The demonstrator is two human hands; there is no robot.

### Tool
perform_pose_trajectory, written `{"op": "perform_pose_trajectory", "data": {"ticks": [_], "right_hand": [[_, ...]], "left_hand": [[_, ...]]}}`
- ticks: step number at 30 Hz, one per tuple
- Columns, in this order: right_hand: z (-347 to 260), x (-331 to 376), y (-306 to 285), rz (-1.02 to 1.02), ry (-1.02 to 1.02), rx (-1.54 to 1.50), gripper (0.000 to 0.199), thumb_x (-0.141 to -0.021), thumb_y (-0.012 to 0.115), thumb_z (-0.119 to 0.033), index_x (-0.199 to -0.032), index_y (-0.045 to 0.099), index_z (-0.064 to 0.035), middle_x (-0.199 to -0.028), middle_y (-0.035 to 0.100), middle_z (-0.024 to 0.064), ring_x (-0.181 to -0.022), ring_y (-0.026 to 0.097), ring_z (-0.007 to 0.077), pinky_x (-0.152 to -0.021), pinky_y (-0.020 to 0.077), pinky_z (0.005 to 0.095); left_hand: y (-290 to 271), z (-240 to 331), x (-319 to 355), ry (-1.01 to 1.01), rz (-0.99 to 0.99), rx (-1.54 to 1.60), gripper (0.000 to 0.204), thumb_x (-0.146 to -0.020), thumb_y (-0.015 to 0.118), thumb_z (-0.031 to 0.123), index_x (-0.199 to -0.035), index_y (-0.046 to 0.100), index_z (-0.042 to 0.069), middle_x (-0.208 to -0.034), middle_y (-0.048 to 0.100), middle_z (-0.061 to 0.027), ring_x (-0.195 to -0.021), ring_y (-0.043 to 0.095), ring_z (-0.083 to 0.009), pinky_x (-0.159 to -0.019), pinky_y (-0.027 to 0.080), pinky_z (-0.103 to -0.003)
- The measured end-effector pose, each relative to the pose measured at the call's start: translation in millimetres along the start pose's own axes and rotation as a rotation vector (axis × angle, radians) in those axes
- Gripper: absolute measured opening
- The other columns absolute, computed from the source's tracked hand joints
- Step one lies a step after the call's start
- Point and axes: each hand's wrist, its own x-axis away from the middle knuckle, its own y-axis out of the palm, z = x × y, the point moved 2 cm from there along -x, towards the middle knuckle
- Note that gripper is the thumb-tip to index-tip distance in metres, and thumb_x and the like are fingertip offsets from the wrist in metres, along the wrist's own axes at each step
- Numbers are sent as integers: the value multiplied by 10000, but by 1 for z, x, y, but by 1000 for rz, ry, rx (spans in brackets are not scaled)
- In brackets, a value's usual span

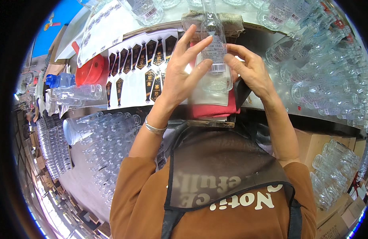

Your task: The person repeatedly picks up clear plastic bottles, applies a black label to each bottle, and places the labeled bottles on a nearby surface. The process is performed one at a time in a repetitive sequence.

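**One bottle between my two hands**

I hold one clear glass bottle with a white printed label point(214, 59) upright above the table point(267, 44) edge. My left hand point(184, 73) spreads its fingers point(198, 46) wide across the bottle's left side; my right hand point(249, 69) curls narrower fingers point(231, 59) against the label's right edge. One red cloth point(211, 109) lies beneath. Black-and-gold label stickers point(142, 59) lie in rows to the left, too many to count; likewise the empty clear bottles point(323, 75) at right.
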Motion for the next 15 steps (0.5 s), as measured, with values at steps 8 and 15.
{"op": "perform_pose_trajectory", "data": {"ticks": [8,15], "right_hand": [[-7,4,1,-26,-17,8,623,-868,765,-352,-1299,596,66,-1119,698,121,-786,644,97,-715,511,259],[-3,4,-2,-68,37,53,659,-868,763,-363,-1324,572,74,-1062,703,132,-738,629,84,-688,508,267]], "left_hand": [[6,-2,6,-2,-22,-38,512,-922,709,261,-1405,596,138,-1574,381,-164,-1405,436,-304,-1152,348,-432],[7,0,8,6,-25,-46,518,-917,713,264,-1405,595,139,-1569,389,-169,-1421,422,-308,-1159,343,-438]]}}
